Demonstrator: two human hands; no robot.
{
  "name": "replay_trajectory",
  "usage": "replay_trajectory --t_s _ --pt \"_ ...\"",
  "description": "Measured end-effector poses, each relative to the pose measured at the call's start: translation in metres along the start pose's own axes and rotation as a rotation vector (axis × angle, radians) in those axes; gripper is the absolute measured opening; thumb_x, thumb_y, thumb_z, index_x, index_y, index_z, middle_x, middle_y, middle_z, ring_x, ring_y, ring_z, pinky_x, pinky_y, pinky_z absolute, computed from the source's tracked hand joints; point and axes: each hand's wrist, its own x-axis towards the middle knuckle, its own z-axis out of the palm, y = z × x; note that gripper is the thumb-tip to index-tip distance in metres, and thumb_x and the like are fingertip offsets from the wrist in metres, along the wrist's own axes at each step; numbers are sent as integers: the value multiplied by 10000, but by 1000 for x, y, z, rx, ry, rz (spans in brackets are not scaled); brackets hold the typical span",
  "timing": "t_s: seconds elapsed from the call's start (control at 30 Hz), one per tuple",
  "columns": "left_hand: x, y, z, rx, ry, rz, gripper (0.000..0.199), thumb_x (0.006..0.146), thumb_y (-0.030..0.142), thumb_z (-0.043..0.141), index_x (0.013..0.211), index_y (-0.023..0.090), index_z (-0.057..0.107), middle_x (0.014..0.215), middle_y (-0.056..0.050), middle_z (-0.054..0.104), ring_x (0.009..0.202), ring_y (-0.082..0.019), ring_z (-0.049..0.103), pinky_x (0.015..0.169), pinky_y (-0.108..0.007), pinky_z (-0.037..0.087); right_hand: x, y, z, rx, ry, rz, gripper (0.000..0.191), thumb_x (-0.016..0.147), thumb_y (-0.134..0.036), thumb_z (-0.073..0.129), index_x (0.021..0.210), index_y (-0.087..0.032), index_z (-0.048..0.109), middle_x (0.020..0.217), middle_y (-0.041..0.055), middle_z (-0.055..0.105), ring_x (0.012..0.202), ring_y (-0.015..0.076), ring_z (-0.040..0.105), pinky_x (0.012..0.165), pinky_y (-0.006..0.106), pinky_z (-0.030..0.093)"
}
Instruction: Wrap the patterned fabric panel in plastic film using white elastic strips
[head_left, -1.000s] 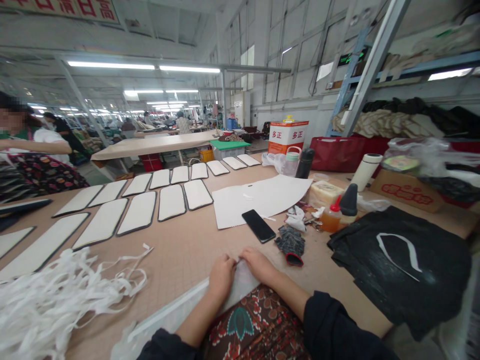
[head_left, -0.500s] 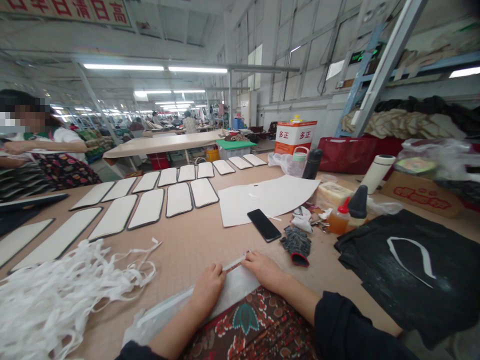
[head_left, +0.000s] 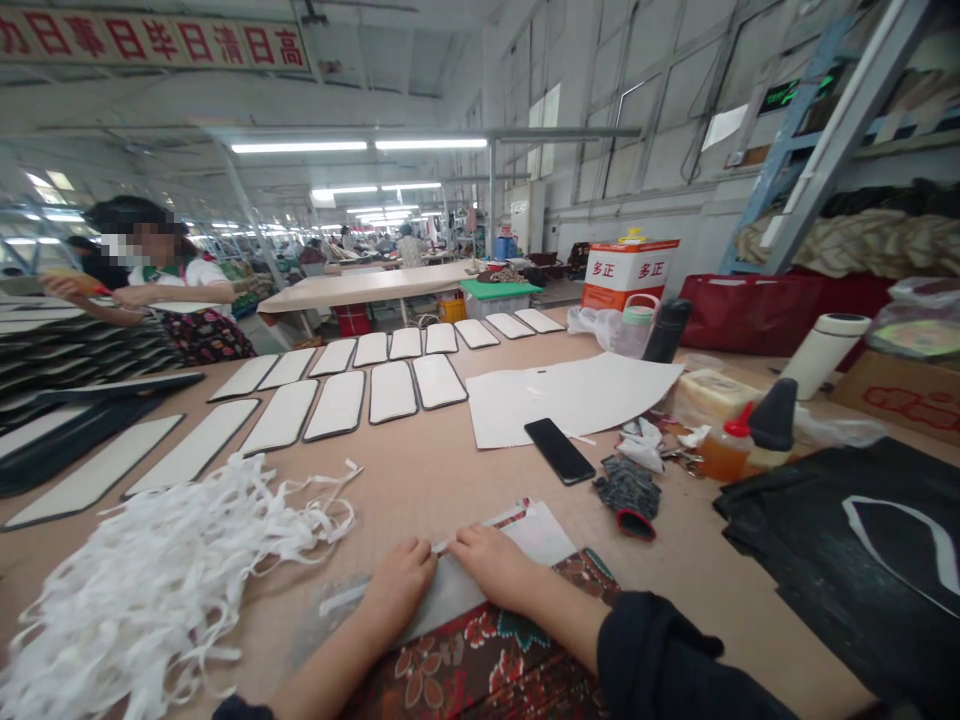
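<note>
A dark red floral cloth (head_left: pixel 431 665) lies at the table's near edge, with a whitish translucent sheet (head_left: pixel 551 535) along its far side. My left hand (head_left: pixel 401 585) presses on the sheet's edge, fingers curled together on a narrow white strip (head_left: pixel 345 597). Close beside it on the right, my right hand (head_left: pixel 491 565) pinches the same edge. The strip's far end runs out past my right hand, next to a band of red pattern. What lies under the fingertips is hidden.
White strips (head_left: pixel 172 570) are heaped at left. Behind are rows of white panels (head_left: pixel 335 403). A phone (head_left: pixel 559 450), a grey glove (head_left: pixel 628 495), a glue bottle (head_left: pixel 726 450) and black sheets (head_left: pixel 847 560) lie to the right. A person (head_left: pixel 180 290) stands at far left.
The view has turned left. My hands have come closer together and moved left along the sheet's edge, and more of the sheet shows right of my right hand.
</note>
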Motion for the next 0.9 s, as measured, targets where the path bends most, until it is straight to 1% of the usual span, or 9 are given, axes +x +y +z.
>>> replay_trajectory --t_s 0.07,0.23,0.3,0.37,0.47,0.53,0.73,0.8,0.9 --pt "-6 -2 0 18 1 6 258 847 108 373 994 187 569 965 -53 560 902 -192 463 791 -289 359 -1 -6 3 1 11 -17 194 828 -124 427 953 -132 575 949 100 561 901 219 487 727 307 415" --pt "-36 -25 -3 9 -63 -91 283 846 101 349 980 209 574 974 -35 564 904 -182 471 790 -274 354 -8 16 2 -56 -110 115 217 775 -39 434 874 -92 619 911 138 573 864 224 518 705 301 423" --pt "-47 -34 -3 31 -78 -109 272 847 104 356 976 211 572 976 -29 562 907 -178 472 791 -270 357 -1 12 1 -84 -142 144 225 759 -21 431 845 -72 633 891 164 577 845 233 527 702 316 429" --pt "-54 -38 -1 64 -76 -103 248 853 115 370 975 203 567 980 -31 558 907 -178 470 789 -271 361 9 -4 3 -82 -140 107 226 767 -33 432 859 -81 633 901 158 578 853 229 524 715 315 434" --pt "-62 -41 3 98 -51 -74 231 861 129 381 1002 191 553 990 -41 553 905 -182 470 784 -278 366 24 -37 9 -40 -67 -35 230 799 -81 431 947 -113 604 946 125 569 889 222 509 718 307 443" --pt "-69 -43 5 105 -22 -64 221 862 133 390 1007 188 547 986 -47 550 901 -183 472 786 -285 367 29 -50 10 -28 -51 -86 220 801 -93 436 946 -102 600 941 132 565 890 233 507 698 312 449" --pt "-94 -56 0 133 34 -81 144 850 138 446 924 191 557 914 -40 562 849 -178 497 808 -334 367 45 -62 -1 -30 -197 -17 217 762 -36 432 842 -76 629 889 161 577 846 225 534 697 302 446" --pt "-98 -59 2 134 76 -87 151 849 131 446 927 197 557 898 -32 567 844 -174 504 829 -351 361 56 -75 0 27 -171 -71 239 762 -33 417 878 -92 617 904 132 578 857 213 533 715 295 440" --pt "-104 -65 11 120 166 -133 174 847 122 430 936 201 557 867 -25 573 828 -177 515 835 -375 360 73 -97 12 150 -95 -109 244 787 -62 409 921 -133 601 931 92 568 906 197 511 750 280 420"
